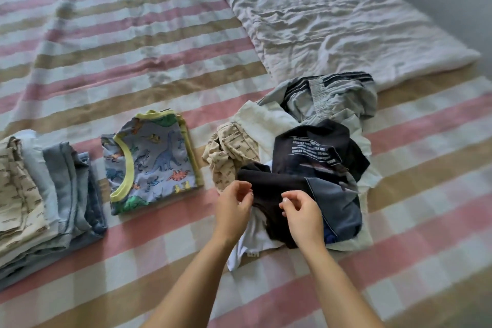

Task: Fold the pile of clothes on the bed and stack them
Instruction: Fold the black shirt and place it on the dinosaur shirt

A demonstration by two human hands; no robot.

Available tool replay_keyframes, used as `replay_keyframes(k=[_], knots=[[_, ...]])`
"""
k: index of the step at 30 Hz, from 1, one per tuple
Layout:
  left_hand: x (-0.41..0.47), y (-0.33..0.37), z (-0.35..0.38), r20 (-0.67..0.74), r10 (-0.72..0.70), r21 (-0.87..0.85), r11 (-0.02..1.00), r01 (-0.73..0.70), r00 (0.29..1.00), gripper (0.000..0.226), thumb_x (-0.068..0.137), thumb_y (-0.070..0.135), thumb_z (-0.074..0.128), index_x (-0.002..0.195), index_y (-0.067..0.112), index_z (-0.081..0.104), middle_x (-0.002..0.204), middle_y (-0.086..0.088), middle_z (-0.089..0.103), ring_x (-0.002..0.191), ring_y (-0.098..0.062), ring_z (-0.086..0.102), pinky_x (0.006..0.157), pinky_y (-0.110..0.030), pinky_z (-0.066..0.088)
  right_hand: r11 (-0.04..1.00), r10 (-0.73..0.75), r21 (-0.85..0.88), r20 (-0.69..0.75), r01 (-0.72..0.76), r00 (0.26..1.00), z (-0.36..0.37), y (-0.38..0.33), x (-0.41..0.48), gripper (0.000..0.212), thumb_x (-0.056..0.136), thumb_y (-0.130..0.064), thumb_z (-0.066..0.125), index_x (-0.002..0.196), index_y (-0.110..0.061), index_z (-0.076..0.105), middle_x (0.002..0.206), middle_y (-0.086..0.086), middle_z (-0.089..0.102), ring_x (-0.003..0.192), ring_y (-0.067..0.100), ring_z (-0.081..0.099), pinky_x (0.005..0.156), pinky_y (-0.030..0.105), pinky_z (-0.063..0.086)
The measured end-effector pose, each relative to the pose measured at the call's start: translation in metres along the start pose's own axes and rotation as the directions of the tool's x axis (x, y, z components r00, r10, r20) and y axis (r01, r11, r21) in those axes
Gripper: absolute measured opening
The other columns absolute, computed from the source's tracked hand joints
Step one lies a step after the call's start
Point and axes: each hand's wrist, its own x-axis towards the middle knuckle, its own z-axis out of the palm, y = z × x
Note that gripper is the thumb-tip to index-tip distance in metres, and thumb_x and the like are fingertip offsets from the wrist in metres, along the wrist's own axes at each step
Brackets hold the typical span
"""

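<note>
**A:** Where is the work sitting?

**B:** The unfolded pile point(319, 125) is lying on the right of the striped blanket point(133, 34). A folded dinosaur shirt point(157, 160) is lying left of it, and a folded stack point(53, 194) is sitting at the far left.

**A:** And the hands?

**B:** Both are working close together at the pile's near edge. The left hand point(233, 208) and the right hand point(303, 217) are curling their fingertips onto the dark garment point(269, 181). I cannot tell whether either one is actually pinching cloth or only touching it.

**A:** So what is making this pick go well?

**B:** I'm judging that they are singling out the dark garment. It is lying tangled on a white piece point(253, 242) and touching a beige printed piece point(231, 146), so each hand should be pinching only the dark layer. Spreading the hands towards two matching corners or the shoulder seams should be helping it hang flat.

**A:** Any risk?

**B:** A deep grab is likely dragging the white piece along. Lifting slowly and shaking lightly should be freeing it, and the bare blanket near the person is looking like the best place for folding.
</note>
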Motion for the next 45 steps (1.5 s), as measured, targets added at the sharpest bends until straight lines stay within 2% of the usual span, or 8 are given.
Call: replay_keyframes(k=[6,10,15,24,31,37,41,45], knots=[[-0.015,-0.025,0.047,-0.093,-0.299,-0.005,0.954,0.300,0.950,0.018,0.083,0.021,0.064,0.082,0.017,0.046,0.076,0.003,0.052,0.069,-0.012,0.052,0.057,-0.020,0.037,0.892,-0.102,-0.439,0.030,0.105,0.994,-0.016,0.052,-0.006,0.041,0.073,-0.032,0.074,0.111,-0.021,0.060,0.107,0.000,0.054,0.106,0.020,0.046,0.086,0.030,0.042],[-0.022,-0.025,0.057,-0.073,-0.363,-0.243,0.910,0.337,0.929,0.022,0.085,0.021,0.064,0.095,0.004,0.053,0.081,-0.002,0.059,0.073,-0.011,0.056,0.057,-0.016,0.043,0.747,-0.247,-0.616,0.093,0.251,0.964,-0.003,0.061,-0.010,0.069,0.060,-0.053,0.076,0.118,-0.027,0.053,0.114,-0.001,0.048,0.108,0.021,0.044,0.090,0.033,0.039],[-0.031,-0.016,0.050,-0.003,-0.339,-0.404,0.861,0.309,0.941,0.008,0.088,0.007,0.059,0.085,0.000,0.058,0.084,-0.018,0.062,0.082,-0.030,0.061,0.079,-0.045,0.052,0.722,-0.390,-0.584,0.100,0.371,0.915,0.004,0.058,-0.012,0.029,0.078,-0.034,0.067,0.102,-0.020,0.061,0.100,-0.001,0.059,0.097,0.022,0.053,0.078,0.034,0.038],[-0.094,0.007,-0.051,-0.143,-0.182,-0.433,0.895,0.104,0.973,0.009,0.085,0.002,0.061,0.080,0.009,0.059,0.075,-0.008,0.062,0.070,-0.018,0.057,0.066,-0.035,0.048,0.751,-0.593,-0.257,0.142,0.608,0.793,0.012,-0.004,-0.105,0.012,0.071,-0.021,0.075,0.072,-0.019,0.063,0.068,-0.009,0.060,0.067,0.017,0.056,0.062,0.034,0.043],[-0.186,-0.006,-0.156,-0.154,-0.165,-0.404,0.910,0.090,0.974,0.012,0.084,0.005,0.062,0.082,0.016,0.066,0.074,-0.003,0.069,0.071,-0.014,0.063,0.066,-0.040,0.053,0.787,-0.579,-0.054,0.281,0.615,0.765,0.050,-0.030,-0.222,0.013,0.070,-0.023,0.074,0.069,-0.025,0.061,0.063,-0.017,0.054,0.059,-0.001,0.049,0.053,0.018,0.040],[-0.250,-0.066,-0.212,-0.223,-0.296,-0.324,0.921,0.216,0.929,0.011,0.071,0.023,0.060,0.081,0.020,0.065,0.079,-0.007,0.068,0.074,-0.021,0.063,0.070,-0.043,0.051,0.844,-0.463,-0.029,0.464,0.536,0.755,0.111,-0.010,-0.304,0.013,0.069,-0.028,0.069,0.071,-0.024,0.057,0.064,-0.012,0.055,0.057,0.005,0.048,0.054,0.023,0.041],[-0.271,-0.128,-0.218,-0.262,-0.450,-0.379,0.862,0.338,0.854,0.007,0.080,0.010,0.066,0.086,0.014,0.065,0.082,-0.007,0.069,0.080,-0.026,0.063,0.076,-0.047,0.052,0.874,-0.298,-0.126,0.625,0.470,0.721,0.149,0.021,-0.321,0.013,0.079,-0.025,0.067,0.092,-0.024,0.062,0.083,-0.016,0.060,0.079,0.004,0.055,0.071,0.020,0.042],[-0.274,-0.180,-0.209,-0.302,-0.586,-0.472,0.777,0.416,0.752,0.013,0.086,0.001,0.058,0.093,0.011,0.062,0.091,-0.007,0.067,0.089,-0.024,0.062,0.081,-0.039,0.052,0.840,-0.184,-0.212,0.755,0.499,0.629,0.179,0.048,-0.315,0.039,0.087,-0.019,0.058,0.126,-0.019,0.054,0.122,-0.007,0.058,0.113,0.010,0.052,0.095,0.018,0.037]])
